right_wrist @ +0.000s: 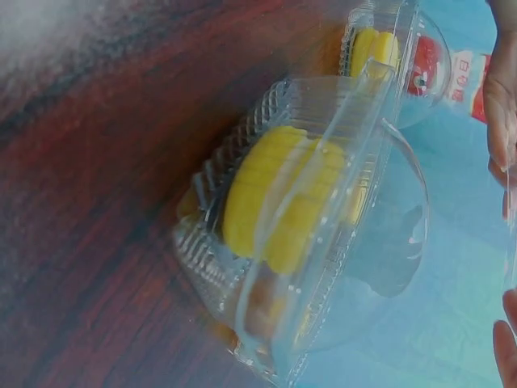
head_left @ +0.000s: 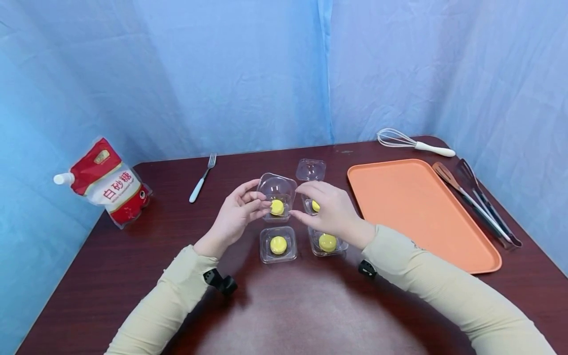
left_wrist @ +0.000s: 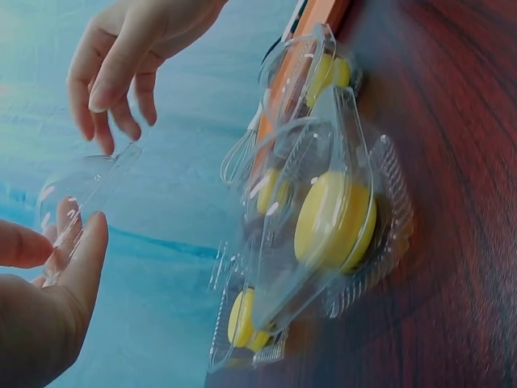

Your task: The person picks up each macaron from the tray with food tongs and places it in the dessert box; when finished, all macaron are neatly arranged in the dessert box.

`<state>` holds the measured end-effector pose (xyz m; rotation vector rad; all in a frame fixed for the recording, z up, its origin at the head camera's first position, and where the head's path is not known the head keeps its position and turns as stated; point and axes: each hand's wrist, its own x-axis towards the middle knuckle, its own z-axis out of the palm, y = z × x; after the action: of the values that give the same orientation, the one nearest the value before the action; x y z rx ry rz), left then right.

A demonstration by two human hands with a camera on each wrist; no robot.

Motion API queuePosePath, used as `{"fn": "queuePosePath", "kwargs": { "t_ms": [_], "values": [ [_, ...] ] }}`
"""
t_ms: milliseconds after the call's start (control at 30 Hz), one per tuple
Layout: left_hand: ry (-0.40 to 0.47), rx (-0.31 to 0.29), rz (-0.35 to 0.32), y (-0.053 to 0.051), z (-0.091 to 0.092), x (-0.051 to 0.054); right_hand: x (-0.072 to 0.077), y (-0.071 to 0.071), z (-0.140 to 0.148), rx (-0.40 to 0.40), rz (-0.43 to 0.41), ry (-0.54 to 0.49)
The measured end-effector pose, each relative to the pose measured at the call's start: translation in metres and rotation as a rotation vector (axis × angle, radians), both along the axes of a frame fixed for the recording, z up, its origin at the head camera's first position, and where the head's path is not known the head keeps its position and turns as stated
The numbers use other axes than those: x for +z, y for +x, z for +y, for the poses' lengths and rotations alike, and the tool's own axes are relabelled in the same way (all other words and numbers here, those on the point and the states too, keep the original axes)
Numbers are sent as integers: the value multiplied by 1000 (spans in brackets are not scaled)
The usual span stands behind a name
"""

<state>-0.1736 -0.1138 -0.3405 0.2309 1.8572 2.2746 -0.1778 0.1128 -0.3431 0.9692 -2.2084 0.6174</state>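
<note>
My left hand (head_left: 237, 212) pinches a clear plastic domed lid (head_left: 276, 186) by its left side, tilted over the back-left container. On the lid's other side my right hand (head_left: 330, 209) has its fingers loosely bent at the edge. In the left wrist view those fingertips hang just by the rim; contact is unclear. Below the lid, a yellow macaron (head_left: 277, 207) sits in a clear container. A second macaron (head_left: 315, 206), partly behind my right hand, sits in the back-right one. Front-left macaron (head_left: 278, 245) and front-right macaron (head_left: 327, 242) lie in domed clear containers.
Another clear lid (head_left: 310, 169) stands behind the back-right container. An orange tray (head_left: 412, 212) lies to the right, with a whisk (head_left: 412, 142) behind it and several long utensils (head_left: 479, 202) along its right side. Leftward are a fork (head_left: 202, 178) and a sugar pouch (head_left: 111, 182).
</note>
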Motion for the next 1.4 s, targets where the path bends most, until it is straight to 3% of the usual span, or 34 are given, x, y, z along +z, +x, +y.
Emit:
{"fn": "queuePosePath", "kwargs": {
  "t_ms": [467,1067,1200,1400],
  "values": [
    [10,-23,2,6,13,0,0,-4,-1,-13,-76,55],
    [45,-44,-19,7,16,0,-2,-6,-1,2,-83,91],
    [-16,-39,4,7,14,1,-2,-6,-1,12,-79,92],
    [-284,12,134,5,8,3,0,-9,2,34,-92,108]
  ]
}}
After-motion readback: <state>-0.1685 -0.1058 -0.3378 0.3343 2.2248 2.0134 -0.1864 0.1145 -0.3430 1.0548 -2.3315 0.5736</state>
